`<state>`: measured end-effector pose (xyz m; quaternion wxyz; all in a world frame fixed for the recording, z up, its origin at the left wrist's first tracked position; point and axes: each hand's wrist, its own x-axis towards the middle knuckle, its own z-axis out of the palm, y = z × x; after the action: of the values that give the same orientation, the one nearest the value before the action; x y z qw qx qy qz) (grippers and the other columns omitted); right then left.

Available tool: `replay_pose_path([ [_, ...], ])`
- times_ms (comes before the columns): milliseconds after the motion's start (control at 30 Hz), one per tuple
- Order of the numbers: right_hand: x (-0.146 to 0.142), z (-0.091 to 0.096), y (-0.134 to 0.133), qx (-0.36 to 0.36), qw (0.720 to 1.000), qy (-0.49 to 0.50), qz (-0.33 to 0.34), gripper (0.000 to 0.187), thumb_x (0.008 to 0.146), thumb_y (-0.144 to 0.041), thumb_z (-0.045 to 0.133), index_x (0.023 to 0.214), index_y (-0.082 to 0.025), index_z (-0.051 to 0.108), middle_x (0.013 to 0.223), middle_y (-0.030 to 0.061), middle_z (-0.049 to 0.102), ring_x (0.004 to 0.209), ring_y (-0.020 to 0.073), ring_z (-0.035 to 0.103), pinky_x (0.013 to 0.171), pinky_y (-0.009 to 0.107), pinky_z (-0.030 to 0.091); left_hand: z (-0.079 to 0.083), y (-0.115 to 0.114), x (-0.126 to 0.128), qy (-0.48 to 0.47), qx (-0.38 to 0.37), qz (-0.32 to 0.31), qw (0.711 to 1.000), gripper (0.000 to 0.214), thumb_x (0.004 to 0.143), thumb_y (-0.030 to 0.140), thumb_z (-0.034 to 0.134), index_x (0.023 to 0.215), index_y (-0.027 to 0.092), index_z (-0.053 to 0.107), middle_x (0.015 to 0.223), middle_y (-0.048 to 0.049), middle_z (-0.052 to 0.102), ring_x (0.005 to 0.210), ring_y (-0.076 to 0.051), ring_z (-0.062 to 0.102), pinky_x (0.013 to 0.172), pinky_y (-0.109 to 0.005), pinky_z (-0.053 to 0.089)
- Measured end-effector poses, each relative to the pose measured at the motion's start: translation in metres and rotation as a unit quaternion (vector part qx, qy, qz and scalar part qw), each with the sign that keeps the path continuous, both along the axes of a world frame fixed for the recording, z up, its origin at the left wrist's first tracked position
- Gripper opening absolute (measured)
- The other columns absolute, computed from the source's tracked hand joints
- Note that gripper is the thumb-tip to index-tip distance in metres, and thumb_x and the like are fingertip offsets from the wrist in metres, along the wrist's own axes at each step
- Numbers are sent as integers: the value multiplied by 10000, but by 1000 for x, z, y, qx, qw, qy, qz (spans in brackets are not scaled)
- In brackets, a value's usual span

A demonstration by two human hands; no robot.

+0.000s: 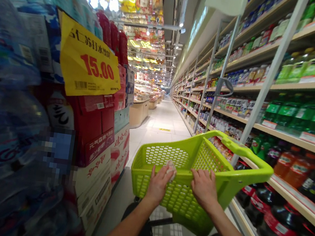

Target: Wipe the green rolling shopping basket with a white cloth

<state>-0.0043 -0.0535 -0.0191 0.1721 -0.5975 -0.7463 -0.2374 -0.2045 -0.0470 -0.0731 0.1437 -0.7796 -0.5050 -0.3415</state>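
A lime-green plastic shopping cart (154,180) stands side-on in front of me, its handle pointing right. My left hand (158,182) is at the near rim of the basket, closed on a crumpled pale cloth (170,170) pressed against that rim. Just to the right, my right hand (204,185) grips the same rim, fingers hooked over the edge and thumb side facing the left hand. The basket walls have rows of holes, and the part of its inside that shows holds nothing visible. My palms hide part of the near wall.
Drink shelves (295,141) with many bottles line the right side, close to the cart's handle. Stacked drink cartons (96,136) and wrapped water bottles (11,132) crowd the left, under a yellow price sign (92,62). A tiled aisle (160,114) runs ahead past display counters (139,111).
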Motion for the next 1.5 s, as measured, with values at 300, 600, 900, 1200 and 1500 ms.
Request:
replay_pose_path([
  [300, 0, -3, 2, 9, 1000, 5, -7, 335, 795, -229, 466, 1110, -191, 573, 938, 56, 604, 932, 220, 468, 988, 425, 128, -10, -7, -79, -75, -39, 217, 973, 535, 749, -3, 337, 1204, 231, 494, 1310, -87, 467, 1197, -221, 434, 1047, -550, 150],
  [600, 5, -1, 1, 7, 1000, -9, 1, 335, 806, -224, 450, 1122, -204, 559, 951, 53, 601, 951, 210, 462, 997, 416, 117, -1, -1, -4, 15, 11, 16, 1000, 568, 780, 2, 333, 1225, 335, 453, 1324, -11, 455, 1192, -163, 441, 1082, -499, 86],
  [900, 1, -3, 4, -1, 1000, -4, -11, 348, 799, -229, 457, 1132, -196, 554, 960, 58, 596, 952, 219, 455, 998, 427, 108, -1, -5, -16, -12, -23, 72, 997, 582, 740, -32, 330, 1214, 274, 473, 1324, -59, 454, 1213, -180, 413, 1060, -544, 113],
  [1200, 6, -4, 5, 5, 1000, -5, -4, 353, 801, -236, 449, 1137, -190, 550, 970, 56, 596, 959, 216, 450, 1008, 424, 87, 3, -5, -44, -27, -43, 123, 991, 555, 757, -4, 336, 1220, 271, 469, 1345, -61, 425, 1213, -176, 412, 1067, -528, 102],
  [1500, 2, -1, 3, 0, 1000, -6, -8, 343, 805, -217, 443, 1126, -192, 560, 970, 64, 600, 968, 218, 460, 1002, 425, 108, 7, -3, 34, -11, -60, 2, 998, 596, 773, 1, 336, 1263, 333, 401, 1373, -30, 384, 1252, -189, 361, 1037, -560, 185],
])
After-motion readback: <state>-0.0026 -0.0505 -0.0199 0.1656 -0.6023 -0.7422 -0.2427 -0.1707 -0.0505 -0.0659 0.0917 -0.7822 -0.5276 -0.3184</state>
